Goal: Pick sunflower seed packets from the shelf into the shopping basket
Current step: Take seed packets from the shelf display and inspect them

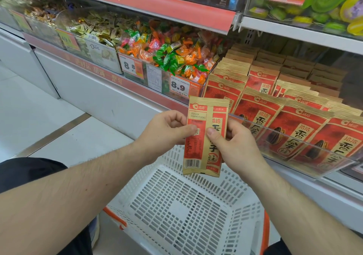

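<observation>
Now | left hand, right hand: each grip pinching flat paper packet | over white perforated plastic basket

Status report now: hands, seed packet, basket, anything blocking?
Left hand and right hand both pinch one seed packet. Packet upright above white basket. Basket empty. Nothing blocking.

Bare forearms, dark shorts, a shoe partly hidden below
</observation>
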The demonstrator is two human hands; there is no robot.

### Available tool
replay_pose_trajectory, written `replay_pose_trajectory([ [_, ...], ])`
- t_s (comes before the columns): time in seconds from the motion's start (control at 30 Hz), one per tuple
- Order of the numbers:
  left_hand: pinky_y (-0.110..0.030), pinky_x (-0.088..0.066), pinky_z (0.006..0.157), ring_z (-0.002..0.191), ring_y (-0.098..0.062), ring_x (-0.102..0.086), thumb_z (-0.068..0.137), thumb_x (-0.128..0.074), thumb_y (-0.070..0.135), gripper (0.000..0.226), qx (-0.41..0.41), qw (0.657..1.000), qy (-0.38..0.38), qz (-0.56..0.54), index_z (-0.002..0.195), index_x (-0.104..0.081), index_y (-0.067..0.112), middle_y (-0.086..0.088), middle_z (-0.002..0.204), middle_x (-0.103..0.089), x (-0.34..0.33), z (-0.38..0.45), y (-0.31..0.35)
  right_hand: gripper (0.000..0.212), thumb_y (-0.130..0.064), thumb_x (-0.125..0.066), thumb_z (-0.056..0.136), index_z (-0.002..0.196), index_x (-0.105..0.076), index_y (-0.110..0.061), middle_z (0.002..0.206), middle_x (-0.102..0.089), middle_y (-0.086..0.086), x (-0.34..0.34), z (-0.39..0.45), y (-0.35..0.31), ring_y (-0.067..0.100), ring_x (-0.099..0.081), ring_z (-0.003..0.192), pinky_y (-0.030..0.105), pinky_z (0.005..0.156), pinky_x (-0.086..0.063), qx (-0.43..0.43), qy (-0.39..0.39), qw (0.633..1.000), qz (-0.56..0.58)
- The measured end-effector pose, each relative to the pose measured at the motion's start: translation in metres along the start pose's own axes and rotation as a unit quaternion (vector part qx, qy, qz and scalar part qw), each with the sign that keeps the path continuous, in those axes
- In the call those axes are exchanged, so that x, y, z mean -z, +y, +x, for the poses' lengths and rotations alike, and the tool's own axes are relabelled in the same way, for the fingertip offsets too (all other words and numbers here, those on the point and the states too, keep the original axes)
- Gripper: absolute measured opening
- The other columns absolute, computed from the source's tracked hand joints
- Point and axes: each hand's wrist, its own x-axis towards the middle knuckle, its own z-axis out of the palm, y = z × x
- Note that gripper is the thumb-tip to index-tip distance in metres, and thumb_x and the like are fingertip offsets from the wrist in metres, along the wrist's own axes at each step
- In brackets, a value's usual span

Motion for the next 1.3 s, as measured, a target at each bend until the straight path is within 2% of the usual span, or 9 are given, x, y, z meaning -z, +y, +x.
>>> replay_pose_trajectory([
  [0.17, -0.037, -0.061, 0.079, 0.079, -0.021, -0.073, 0.086, -0.074, 0.01, 0.016, 0.015, 0.999, 0.033, 0.022, 0.072, -0.065, 0.013, -0.009, 0.084, -0.077, 0.001, 0.002, -0.001, 0.012, -0.029, -0.068, 0.092, 0.104, -0.065, -0.03, 0.101, -0.074, -0.009, 0.0, 0.0, 0.003, 0.012, -0.07, 0.094, 0.047, 0.088, -0.056, 0.015, 0.0, 0.999, -0.03],
  [0.37, -0.033, -0.061, 0.073, 0.074, -0.02, -0.073, 0.086, -0.071, 0.002, 0.019, 0.03, 0.999, 0.023, -0.012, 0.069, -0.066, 0.008, -0.007, 0.078, -0.076, 0.002, 0.002, 0.001, 0.015, -0.03, -0.065, 0.093, 0.108, -0.067, -0.03, 0.102, -0.074, -0.011, 0.0, -0.002, 0.002, 0.01, -0.069, 0.095, 0.044, 0.088, -0.057, 0.031, -0.008, 0.999, -0.044],
  [0.43, -0.034, -0.061, 0.074, 0.074, -0.021, -0.072, 0.086, -0.071, 0.0, 0.018, 0.025, 1.0, 0.002, 0.001, 0.07, -0.065, 0.006, -0.009, 0.078, -0.075, 0.003, 0.001, 0.003, 0.009, -0.03, -0.06, 0.097, 0.101, -0.068, -0.031, 0.097, -0.075, -0.009, 0.002, -0.002, -0.002, 0.012, -0.071, 0.089, 0.043, 0.082, -0.058, 0.037, 0.007, 0.999, -0.012],
  [0.57, -0.039, -0.061, 0.073, 0.077, -0.024, -0.071, 0.086, -0.07, -0.002, 0.021, 0.03, 0.999, -0.021, 0.011, 0.071, -0.059, 0.007, -0.013, 0.084, -0.074, 0.0, -0.002, 0.002, 0.022, -0.028, -0.052, 0.101, 0.085, -0.068, -0.026, 0.077, -0.075, -0.006, 0.004, -0.003, -0.008, 0.009, -0.07, 0.07, 0.031, 0.063, -0.05, 0.042, 0.043, 0.998, 0.025],
  [0.73, -0.039, -0.06, 0.068, 0.078, -0.023, -0.072, 0.08, -0.072, 0.01, 0.021, 0.02, 0.997, -0.024, -0.077, 0.096, -0.058, 0.009, -0.009, 0.085, -0.074, -0.002, -0.002, 0.007, 0.028, -0.026, -0.051, 0.101, 0.094, -0.071, -0.008, 0.077, -0.075, 0.008, 0.005, -0.003, -0.008, 0.014, -0.065, 0.06, 0.026, 0.053, -0.046, 0.027, 0.002, 0.998, 0.051],
  [0.87, -0.03, -0.06, 0.059, 0.068, -0.018, -0.072, 0.069, -0.07, 0.016, 0.019, 0.025, 0.994, -0.035, -0.098, 0.085, -0.065, 0.007, -0.007, 0.077, -0.076, -0.002, -0.001, 0.01, 0.042, -0.03, -0.043, 0.104, 0.095, -0.069, 0.002, 0.064, -0.069, 0.007, 0.006, -0.005, -0.009, 0.01, -0.057, 0.049, 0.019, 0.046, -0.041, -0.004, -0.021, 0.994, 0.107],
  [1.03, -0.027, -0.057, 0.054, 0.063, -0.017, -0.071, 0.068, -0.068, 0.015, 0.015, 0.027, 0.993, -0.042, -0.111, 0.08, -0.063, 0.007, -0.006, 0.072, -0.075, -0.002, -0.001, 0.012, 0.041, -0.034, -0.043, 0.103, 0.096, -0.071, -0.004, 0.09, -0.066, 0.035, 0.003, -0.003, -0.011, 0.03, -0.056, 0.069, 0.029, 0.052, -0.036, -0.022, -0.022, 0.987, 0.159],
  [1.2, -0.028, -0.057, 0.054, 0.064, -0.018, -0.072, 0.068, -0.068, 0.015, 0.013, 0.028, 0.992, -0.042, -0.117, 0.077, -0.063, 0.007, -0.007, 0.073, -0.075, -0.001, -0.002, 0.013, 0.042, -0.036, -0.044, 0.102, 0.095, -0.071, -0.004, 0.087, -0.066, 0.034, 0.004, -0.003, -0.01, 0.025, -0.055, 0.062, 0.025, 0.046, -0.035, -0.021, -0.028, 0.988, 0.148],
  [1.3, -0.028, -0.057, 0.053, 0.064, -0.018, -0.071, 0.074, -0.068, 0.011, 0.007, 0.032, 0.991, -0.038, -0.124, 0.077, -0.063, 0.007, -0.008, 0.074, -0.074, -0.001, -0.001, 0.011, 0.046, -0.036, -0.041, 0.103, 0.097, -0.068, 0.001, 0.076, -0.062, 0.023, 0.006, -0.005, -0.011, 0.018, -0.053, 0.055, 0.024, 0.046, -0.036, -0.013, -0.042, 0.99, 0.138],
])
